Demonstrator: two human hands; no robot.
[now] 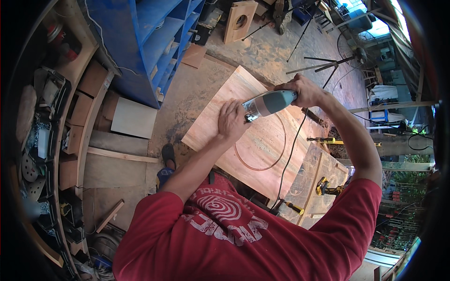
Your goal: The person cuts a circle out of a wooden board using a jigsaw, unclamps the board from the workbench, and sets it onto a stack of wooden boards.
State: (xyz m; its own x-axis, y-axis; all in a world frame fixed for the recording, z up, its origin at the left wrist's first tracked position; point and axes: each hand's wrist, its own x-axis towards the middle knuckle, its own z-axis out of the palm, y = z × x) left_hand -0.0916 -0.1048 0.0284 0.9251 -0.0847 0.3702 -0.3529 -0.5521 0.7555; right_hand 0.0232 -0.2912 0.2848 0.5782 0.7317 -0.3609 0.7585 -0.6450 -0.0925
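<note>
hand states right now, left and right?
Left hand: open, laid on the wooden board by the power tool's front end.
Right hand: closed, holding the rear of the power tool.

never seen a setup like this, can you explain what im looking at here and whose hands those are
There's no robot here: it's a person working bare-handed. This single picture comes from a wide camera worn on their head, looking down, so straight edges bend near the rim. The right hand grips a grey-green power tool with a dark cable. The left hand is spread by the tool's front end, over a wooden board. A curved line shows on that board; how deep it goes, I can't tell. Right of the board is a yellow-and-black tool.
</note>
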